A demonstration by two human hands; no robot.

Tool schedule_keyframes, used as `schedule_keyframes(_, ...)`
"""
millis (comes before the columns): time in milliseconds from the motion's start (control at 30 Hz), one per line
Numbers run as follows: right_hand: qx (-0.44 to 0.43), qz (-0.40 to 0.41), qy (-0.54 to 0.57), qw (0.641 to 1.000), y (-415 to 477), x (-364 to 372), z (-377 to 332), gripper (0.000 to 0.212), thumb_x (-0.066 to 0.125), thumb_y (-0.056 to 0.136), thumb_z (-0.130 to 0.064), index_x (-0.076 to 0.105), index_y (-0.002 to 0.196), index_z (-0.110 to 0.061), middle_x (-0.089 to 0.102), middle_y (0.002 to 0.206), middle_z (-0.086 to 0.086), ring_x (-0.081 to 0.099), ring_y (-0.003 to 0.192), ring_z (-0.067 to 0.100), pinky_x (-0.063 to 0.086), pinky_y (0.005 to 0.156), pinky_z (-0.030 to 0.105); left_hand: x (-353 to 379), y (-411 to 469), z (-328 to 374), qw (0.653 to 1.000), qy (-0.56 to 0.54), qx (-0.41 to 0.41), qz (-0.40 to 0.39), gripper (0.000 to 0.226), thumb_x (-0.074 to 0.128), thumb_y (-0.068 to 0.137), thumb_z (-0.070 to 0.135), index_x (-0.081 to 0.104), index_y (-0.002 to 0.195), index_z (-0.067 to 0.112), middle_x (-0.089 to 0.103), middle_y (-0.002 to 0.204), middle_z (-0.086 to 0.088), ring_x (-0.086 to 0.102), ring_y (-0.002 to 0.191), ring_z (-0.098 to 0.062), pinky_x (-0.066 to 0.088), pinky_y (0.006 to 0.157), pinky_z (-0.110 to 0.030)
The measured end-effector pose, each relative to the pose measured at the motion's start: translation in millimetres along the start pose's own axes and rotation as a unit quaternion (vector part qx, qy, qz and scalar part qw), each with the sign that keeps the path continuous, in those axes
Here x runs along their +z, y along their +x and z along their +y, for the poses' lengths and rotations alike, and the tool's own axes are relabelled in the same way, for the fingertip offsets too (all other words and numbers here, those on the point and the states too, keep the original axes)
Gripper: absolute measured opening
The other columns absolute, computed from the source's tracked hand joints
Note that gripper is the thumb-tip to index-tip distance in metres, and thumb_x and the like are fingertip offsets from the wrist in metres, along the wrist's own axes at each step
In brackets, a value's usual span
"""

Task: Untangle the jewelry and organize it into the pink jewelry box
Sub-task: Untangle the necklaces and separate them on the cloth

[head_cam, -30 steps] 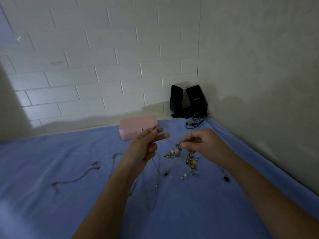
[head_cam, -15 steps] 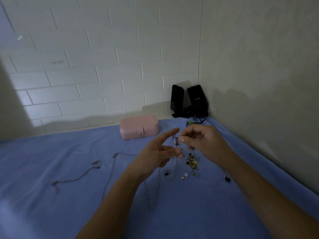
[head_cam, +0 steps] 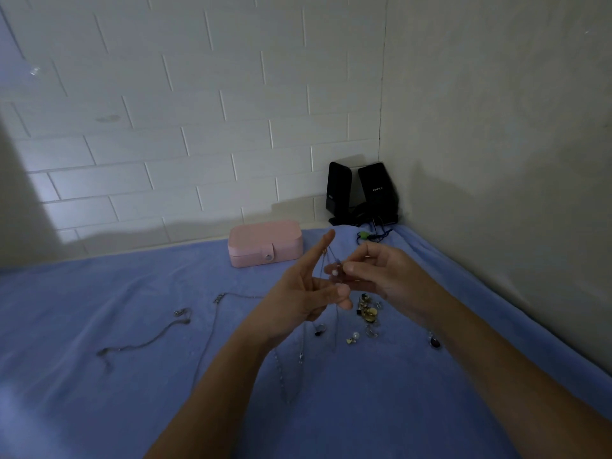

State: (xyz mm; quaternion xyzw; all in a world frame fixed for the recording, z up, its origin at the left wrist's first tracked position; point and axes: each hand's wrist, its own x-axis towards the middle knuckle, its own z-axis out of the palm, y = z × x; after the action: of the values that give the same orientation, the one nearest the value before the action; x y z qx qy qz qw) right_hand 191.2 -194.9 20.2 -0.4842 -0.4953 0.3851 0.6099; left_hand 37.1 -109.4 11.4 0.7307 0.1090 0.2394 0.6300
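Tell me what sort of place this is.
Likely a bedroom or home corner: a blue blanket covers the surface, black desktop speakers stand in the corner against a white brick-pattern wall.

Two hands (head_cam: 299, 303), one pink jewelry box (head_cam: 265, 241), two black speakers (head_cam: 339, 187), one held chain (head_cam: 335, 329), two loose chains (head_cam: 142, 341)
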Motion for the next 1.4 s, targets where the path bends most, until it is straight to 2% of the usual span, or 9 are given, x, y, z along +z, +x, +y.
schedule_keyframes(67, 0.031, -0.034, 0.065, 0.997, 0, 0, -2, 0.006, 0.055, 0.087, -0.005, 0.056, 0.081, -0.003, 0.073, 0.092, 0.012, 0.069, 0.094, 0.021, 0.056, 0.078, 0.027, -2, 0, 1, 1.000, 0.000, 0.006, 0.005, 0.085, 0.065, 0.076, 0.017, 0.017, 0.141, 0.044, 0.068, 0.065, -0.004, 0.027, 0.042, -0.007, 0.027, 0.042, -0.017)
schedule_keyframes(167, 0.024, -0.029, 0.100, 0.994, 1, -2, -5, 0.008, 0.060, 0.077, -0.011, 0.056, 0.080, -0.005, 0.073, 0.090, 0.011, 0.069, 0.091, 0.021, 0.056, 0.078, 0.027, -5, -1, 3, 1.000, -0.007, 0.012, 0.013, 0.088, 0.066, 0.074, 0.016, 0.016, 0.142, 0.043, 0.068, 0.064, -0.006, 0.030, 0.040, -0.006, 0.028, 0.041, -0.016)
schedule_keyframes(300, 0.000, -0.023, -0.021, 1.000, -1, -2, -5, 0.026, 0.066, 0.080, -0.009, 0.059, 0.105, -0.010, 0.071, 0.105, 0.005, 0.068, 0.098, 0.021, 0.055, 0.085, 0.031, -5, -2, 4, 1.000, -0.023, 0.013, -0.005, 0.088, 0.064, 0.075, 0.013, 0.015, 0.142, 0.041, 0.067, 0.063, -0.007, 0.032, 0.039, -0.005, 0.028, 0.041, -0.016)
schedule_keyframes(400, -0.003, -0.039, -0.081, 0.996, -3, 3, -4, 0.030, 0.060, 0.089, -0.004, 0.058, 0.118, -0.012, 0.069, 0.113, 0.006, 0.066, 0.104, 0.017, 0.054, 0.088, 0.030, -4, -3, 4, 1.000, -0.015, 0.006, -0.020, 0.088, 0.064, 0.076, 0.012, 0.015, 0.144, 0.040, 0.066, 0.063, -0.007, 0.029, 0.040, -0.006, 0.027, 0.041, -0.017)
schedule_keyframes(533, 0.002, -0.050, -0.074, 0.996, -5, 8, -3, 0.018, 0.059, 0.088, -0.003, 0.061, 0.106, -0.007, 0.072, 0.103, 0.011, 0.069, 0.096, 0.019, 0.054, 0.081, 0.024, -5, -4, 4, 0.999, -0.012, 0.002, -0.042, 0.082, 0.065, 0.081, 0.007, 0.021, 0.140, 0.045, 0.067, 0.063, -0.006, 0.027, 0.042, -0.007, 0.024, 0.042, -0.018)
schedule_keyframes(667, -0.012, -0.054, -0.126, 0.990, -5, 6, -4, 0.011, 0.064, 0.084, 0.000, 0.065, 0.090, -0.009, 0.069, 0.089, 0.012, 0.066, 0.084, 0.018, 0.053, 0.079, 0.023, -7, -5, 5, 0.998, 0.002, -0.001, -0.060, 0.081, 0.064, 0.081, 0.008, 0.024, 0.136, 0.051, 0.068, 0.064, -0.006, 0.019, 0.048, -0.020, 0.020, 0.043, -0.022)
schedule_keyframes(867, -0.030, -0.042, -0.077, 0.996, -6, -6, -11, 0.005, 0.064, 0.082, 0.000, 0.067, 0.082, -0.004, 0.071, 0.077, 0.012, 0.067, 0.071, 0.018, 0.051, 0.069, 0.020, -11, -7, 10, 0.997, -0.033, 0.001, -0.067, 0.085, 0.077, 0.074, 0.020, 0.028, 0.137, 0.049, 0.068, 0.065, -0.007, 0.026, 0.041, -0.007, 0.024, 0.042, -0.017)
schedule_keyframes(1133, 0.003, -0.107, -0.139, 0.985, -10, -8, -21, 0.020, 0.070, 0.074, 0.010, 0.061, 0.081, -0.006, 0.070, 0.075, -0.001, 0.067, 0.073, 0.009, 0.051, 0.070, 0.017, -14, -8, 12, 0.993, -0.058, 0.005, -0.101, 0.083, 0.082, 0.067, 0.033, 0.034, 0.132, 0.054, 0.068, 0.065, -0.005, 0.030, 0.041, -0.005, 0.024, 0.042, -0.017)
schedule_keyframes(1400, -0.078, -0.065, -0.250, 0.963, -9, -1, -16, 0.021, 0.071, 0.079, 0.002, 0.057, 0.073, -0.012, 0.063, 0.073, -0.002, 0.059, 0.069, 0.007, 0.049, 0.067, 0.021, -15, -8, 12, 0.995, -0.045, 0.004, -0.086, 0.084, 0.082, 0.067, 0.033, 0.033, 0.132, 0.053, 0.068, 0.065, -0.005, 0.031, 0.042, -0.005, 0.025, 0.043, -0.017)
